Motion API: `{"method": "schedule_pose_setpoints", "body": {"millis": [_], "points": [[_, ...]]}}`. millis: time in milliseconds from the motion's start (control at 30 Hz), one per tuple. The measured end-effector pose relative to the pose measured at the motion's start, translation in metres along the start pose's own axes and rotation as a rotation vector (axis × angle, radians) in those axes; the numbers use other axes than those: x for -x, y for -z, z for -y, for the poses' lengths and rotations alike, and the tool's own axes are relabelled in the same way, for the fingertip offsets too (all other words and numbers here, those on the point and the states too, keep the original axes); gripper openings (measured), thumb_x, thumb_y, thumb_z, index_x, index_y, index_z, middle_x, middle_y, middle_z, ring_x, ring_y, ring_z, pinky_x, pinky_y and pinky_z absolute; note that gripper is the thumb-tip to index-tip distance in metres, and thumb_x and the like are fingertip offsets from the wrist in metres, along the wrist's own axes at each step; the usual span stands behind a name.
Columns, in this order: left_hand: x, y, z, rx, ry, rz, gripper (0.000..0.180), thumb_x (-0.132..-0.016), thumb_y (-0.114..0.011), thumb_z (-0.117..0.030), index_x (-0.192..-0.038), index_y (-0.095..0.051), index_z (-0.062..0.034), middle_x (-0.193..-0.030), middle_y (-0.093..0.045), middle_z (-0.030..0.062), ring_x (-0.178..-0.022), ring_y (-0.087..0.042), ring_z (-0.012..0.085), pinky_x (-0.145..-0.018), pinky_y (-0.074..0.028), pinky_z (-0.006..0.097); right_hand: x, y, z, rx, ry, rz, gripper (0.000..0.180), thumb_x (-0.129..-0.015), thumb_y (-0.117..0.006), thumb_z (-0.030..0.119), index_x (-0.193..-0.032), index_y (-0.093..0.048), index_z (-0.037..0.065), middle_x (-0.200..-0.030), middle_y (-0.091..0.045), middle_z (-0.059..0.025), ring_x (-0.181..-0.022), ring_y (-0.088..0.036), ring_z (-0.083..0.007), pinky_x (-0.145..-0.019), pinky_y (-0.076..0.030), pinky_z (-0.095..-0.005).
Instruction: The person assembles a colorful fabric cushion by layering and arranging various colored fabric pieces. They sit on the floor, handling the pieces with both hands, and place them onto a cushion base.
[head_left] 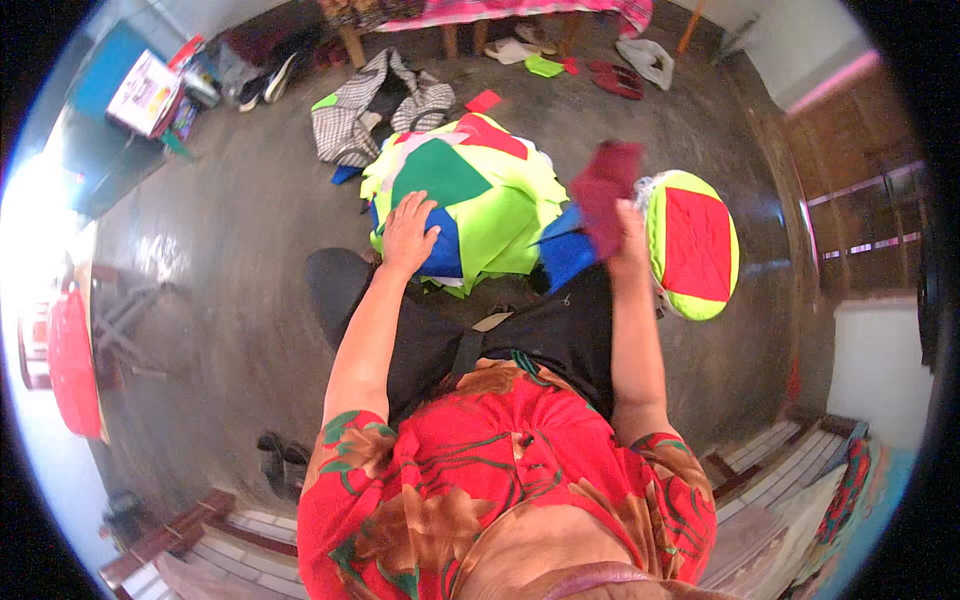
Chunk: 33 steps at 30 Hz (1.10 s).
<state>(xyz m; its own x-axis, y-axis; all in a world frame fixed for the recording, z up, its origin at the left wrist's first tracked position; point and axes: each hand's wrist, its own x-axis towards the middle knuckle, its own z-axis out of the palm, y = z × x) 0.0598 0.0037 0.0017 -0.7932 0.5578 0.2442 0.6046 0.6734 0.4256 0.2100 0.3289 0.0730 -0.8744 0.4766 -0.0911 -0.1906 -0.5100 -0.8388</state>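
A heap of cut cloth pieces (520, 220) lies on the floor in front of my knees, mostly neon yellow-green. Flat on its near left side rests my left hand (408, 236), fingers stretched out. It touches a blue piece (437, 250) and a dark green piece (436, 172). My right hand (629, 246) grips a maroon cloth piece (606, 195), raised to the right of the heap and slightly blurred. Below that cloth, another blue piece (566, 248) shows beside my right knee. Just right of my right hand sits a round yellow-green bundle (656, 240) with a red square piece (697, 245) on top.
A checkered cloth (345, 122) lies crumpled beyond the heap, near a small red scrap (483, 102). Shoes (615, 80) and scraps are by a table with a pink cloth (500, 10). A red plastic chair (72, 365) stands far left; slatted wooden seating (230, 545) is behind me.
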Motion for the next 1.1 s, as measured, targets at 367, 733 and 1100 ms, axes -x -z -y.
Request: {"method": "schedule_pose_setpoints", "body": {"millis": [367, 733, 1100], "points": [[-0.001, -0.006, 0.007, -0.013, -0.067, -0.006, 0.048, -0.078, -0.066, -0.017, -0.123, -0.05, -0.0115, -0.137, -0.043, 0.0106, -0.129, -0.038, 0.0315, -0.103, -0.033, 0.047, 0.001, -0.037, -0.036, -0.216, -0.356, 0.076, 0.031, -0.093, -0.05, 0.017, -0.12, -0.053, 0.002, -0.113, -0.062, -0.0118, -0.1, -0.062, -0.0213, -0.089, -0.049, -0.036], [0.005, -0.012, -0.01, -0.004, -0.07, -0.135, 0.049, -0.075, -0.068, -0.02, -0.12, -0.053, -0.0087, -0.131, -0.047, 0.0149, -0.124, -0.042, 0.034, -0.103, -0.032, 0.045, -0.003, -0.021, -0.038, -0.381, -0.344, 0.147, 0.037, -0.093, -0.046, 0.022, -0.124, -0.052, 0.003, -0.12, -0.06, -0.0132, -0.107, -0.06, -0.0246, -0.096, -0.046, -0.0381], [0.008, -0.011, -0.119, 1.599, 0.558, 0.424, 0.063, -0.088, -0.055, -0.054, -0.127, -0.052, -0.0048, -0.119, -0.058, 0.0074, -0.112, -0.052, 0.0178, -0.094, -0.038, 0.031, 0.003, -0.025, -0.032, -0.298, -0.438, 0.369, 0.042, -0.092, -0.049, 0.022, -0.128, -0.049, 0.002, -0.121, -0.059, -0.0122, -0.108, -0.059, -0.0227, -0.096, -0.045, -0.0367]]}}
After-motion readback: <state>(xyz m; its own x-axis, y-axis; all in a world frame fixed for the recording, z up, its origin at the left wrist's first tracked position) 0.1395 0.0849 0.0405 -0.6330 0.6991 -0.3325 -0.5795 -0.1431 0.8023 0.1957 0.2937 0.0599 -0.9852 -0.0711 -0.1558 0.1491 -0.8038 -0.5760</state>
